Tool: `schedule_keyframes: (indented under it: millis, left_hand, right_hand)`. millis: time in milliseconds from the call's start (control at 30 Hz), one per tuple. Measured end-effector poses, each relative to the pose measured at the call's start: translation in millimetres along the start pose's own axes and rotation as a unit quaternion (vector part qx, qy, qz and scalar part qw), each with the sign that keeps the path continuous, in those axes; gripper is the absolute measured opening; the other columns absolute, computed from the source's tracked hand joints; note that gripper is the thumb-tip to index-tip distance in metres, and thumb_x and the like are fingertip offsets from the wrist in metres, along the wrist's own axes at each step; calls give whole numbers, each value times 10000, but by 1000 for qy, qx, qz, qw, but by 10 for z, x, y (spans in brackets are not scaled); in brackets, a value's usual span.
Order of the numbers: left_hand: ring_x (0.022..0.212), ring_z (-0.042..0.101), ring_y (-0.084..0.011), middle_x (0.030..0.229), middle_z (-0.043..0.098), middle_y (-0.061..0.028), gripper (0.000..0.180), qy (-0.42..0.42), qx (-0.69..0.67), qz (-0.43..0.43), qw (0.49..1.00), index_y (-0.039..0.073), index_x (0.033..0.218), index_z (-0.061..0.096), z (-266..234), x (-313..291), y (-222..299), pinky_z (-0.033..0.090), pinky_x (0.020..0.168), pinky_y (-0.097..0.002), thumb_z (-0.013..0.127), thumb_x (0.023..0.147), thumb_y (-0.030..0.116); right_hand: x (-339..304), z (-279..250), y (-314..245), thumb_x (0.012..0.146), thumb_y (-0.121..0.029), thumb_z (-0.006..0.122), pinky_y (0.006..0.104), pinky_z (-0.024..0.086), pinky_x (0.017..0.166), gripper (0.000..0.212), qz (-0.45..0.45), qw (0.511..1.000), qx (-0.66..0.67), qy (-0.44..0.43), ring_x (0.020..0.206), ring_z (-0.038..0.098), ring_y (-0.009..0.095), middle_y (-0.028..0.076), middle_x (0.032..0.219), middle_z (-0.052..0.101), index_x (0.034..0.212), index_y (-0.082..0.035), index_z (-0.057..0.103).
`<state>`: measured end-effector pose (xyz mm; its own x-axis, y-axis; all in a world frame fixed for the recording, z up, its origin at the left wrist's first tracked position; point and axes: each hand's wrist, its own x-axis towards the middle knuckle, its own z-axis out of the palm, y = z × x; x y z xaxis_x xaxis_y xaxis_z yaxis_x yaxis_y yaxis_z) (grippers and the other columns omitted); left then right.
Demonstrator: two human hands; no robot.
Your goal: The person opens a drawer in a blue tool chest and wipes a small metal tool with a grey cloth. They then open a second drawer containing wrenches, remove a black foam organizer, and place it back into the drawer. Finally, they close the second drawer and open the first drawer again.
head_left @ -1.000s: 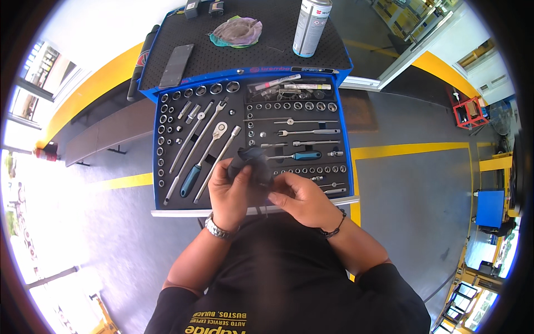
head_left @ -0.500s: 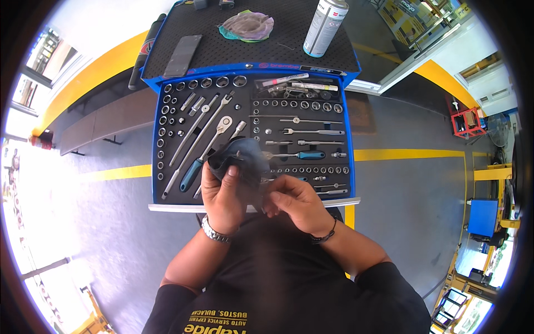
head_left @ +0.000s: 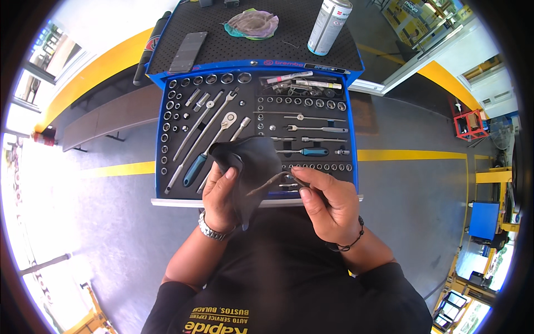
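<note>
In front of my chest I hold a thin, limp, dark grey cloth, with some of its folds blurred. My left hand is closed round its left side, thumb on top. Thumb and fingers of my right hand pinch a corner, drawing a narrow strip out to the right. The cloth hangs over the front of an open tool drawer, hiding some of its tools. Beyond my left hand lies a ratchet with a teal and black handle.
Sockets and drive tools sit in the drawer's dark foam. On the blue cabinet's black top are a phone, a crumpled rag and a spray can. A long bench stands left; a red stand is far right.
My right hand has moved right and away from the left, pulling the cloth's corner out so it spreads wider. My left hand keeps its hold nearly in place.
</note>
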<state>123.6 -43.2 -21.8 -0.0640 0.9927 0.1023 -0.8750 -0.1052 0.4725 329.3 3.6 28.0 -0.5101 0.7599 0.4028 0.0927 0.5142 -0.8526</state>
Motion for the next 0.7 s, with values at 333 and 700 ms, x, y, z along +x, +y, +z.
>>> schedule_keyframes:
  millis: [333,700]
  left_hand:
    - [1208,551,-283,1332,537,-220,342,-119,355,127,918,15,1205,620,282,-65,82,436,1025,-404,501,898,-77]
    - [977,593,-159,1059,631,-118,160,-8,461,144,875,34,955,609,440,-150,67,482,880,-312,697,930,165]
  right_hand:
    - [-50,-126,-104,947,9,574,258,539,782,305,10,1000,16,21,883,736,204,155,1074,736,1248,23,628]
    - [-53,-146,-103,936,7,578,254,531,763,326,-34,998,-16,40,857,723,181,152,1021,734,1258,30,619]
